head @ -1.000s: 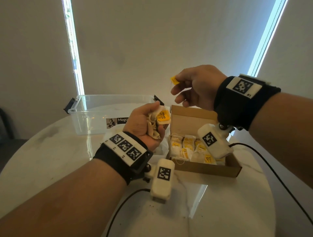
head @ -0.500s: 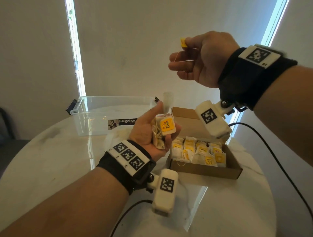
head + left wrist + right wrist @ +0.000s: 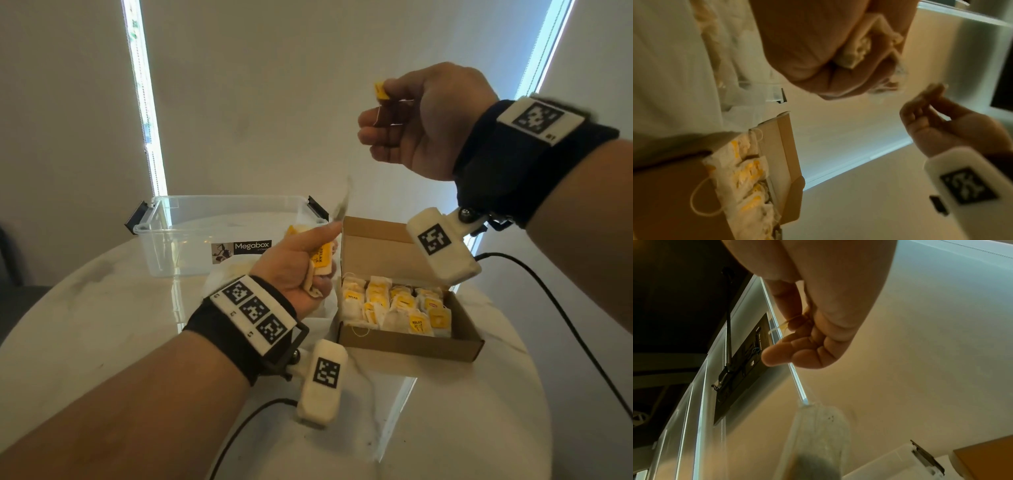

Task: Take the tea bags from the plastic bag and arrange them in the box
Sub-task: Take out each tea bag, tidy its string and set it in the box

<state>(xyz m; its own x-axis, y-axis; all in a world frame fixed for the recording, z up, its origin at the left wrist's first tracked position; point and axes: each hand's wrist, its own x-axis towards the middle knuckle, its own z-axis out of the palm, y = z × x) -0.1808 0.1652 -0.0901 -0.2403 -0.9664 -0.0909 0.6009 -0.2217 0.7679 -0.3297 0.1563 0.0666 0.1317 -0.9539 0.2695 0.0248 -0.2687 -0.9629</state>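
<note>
My right hand (image 3: 394, 113) is raised above the cardboard box (image 3: 411, 346) and pinches a yellow tag (image 3: 381, 90). A tea bag (image 3: 342, 205) dangles from the tag on its string, blurred, just above my left thumb. The right wrist view shows that tea bag (image 3: 818, 434) hanging below the fingers (image 3: 777, 356). My left hand (image 3: 294, 263) grips a bunch of tea bags (image 3: 322, 258) left of the box. In the left wrist view the bunch (image 3: 857, 52) is crumpled in the palm. Several tea bags (image 3: 394, 308) lie in rows in the box. The plastic bag (image 3: 219, 277) lies under my left hand.
A clear Megabox container (image 3: 222, 233) stands behind my left hand on the round white marble table (image 3: 102, 308). Black cables (image 3: 548, 301) run from both wrist cameras across the table. The box flap (image 3: 376, 243) stands up at the back.
My right hand has risen with the yellow tag, drawing one tea bag up out of the bunch in my left hand. That bag now hangs free on its string.
</note>
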